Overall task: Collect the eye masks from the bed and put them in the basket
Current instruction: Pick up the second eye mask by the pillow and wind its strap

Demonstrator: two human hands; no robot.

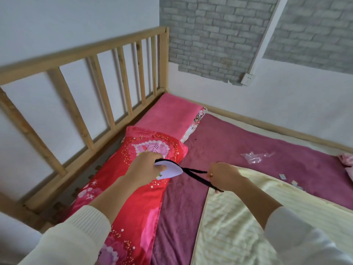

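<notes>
A pale lilac eye mask with black edging is held above the red floral pillow. My left hand grips the mask's body from above. Its black strap stretches to the right, where my right hand pinches it, with the loop running under the fingers. Both hands hover over the bed, covered in a purple sheet. No basket is in view.
A pink folded blanket lies at the head by the wooden slatted headboard. A pale yellow quilt covers the near right. A clear plastic wrapper, small paper bits and pink fabric lie on the sheet.
</notes>
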